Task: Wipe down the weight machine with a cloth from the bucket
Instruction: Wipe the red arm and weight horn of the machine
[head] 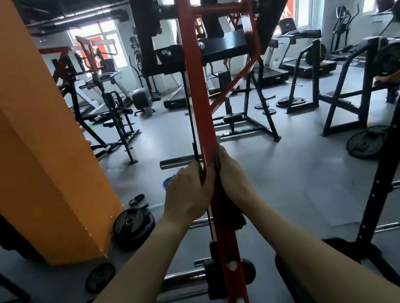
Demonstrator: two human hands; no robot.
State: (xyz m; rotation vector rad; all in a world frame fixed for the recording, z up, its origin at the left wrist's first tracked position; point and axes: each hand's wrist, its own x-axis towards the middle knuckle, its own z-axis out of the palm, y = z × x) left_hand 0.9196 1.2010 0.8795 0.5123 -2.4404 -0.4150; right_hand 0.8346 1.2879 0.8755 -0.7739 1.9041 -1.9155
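A red upright bar (200,98) of the weight machine runs up the middle of the head view. My left hand (189,192) grips its left side and my right hand (232,175) grips its right side. A dark cloth (217,160) is wrapped round the bar under both hands, showing between the fingers. More dark cloth (236,217) hangs below my right wrist. A blue bucket (168,182) shows only as a rim on the floor behind my left hand.
A wide orange pillar (20,132) stands close on the left. Weight plates (132,226) lie on the floor by its foot. Chrome pegs (178,161) jut left from the bar. A black rack upright (389,160) slants on the right. Benches and treadmills fill the far room.
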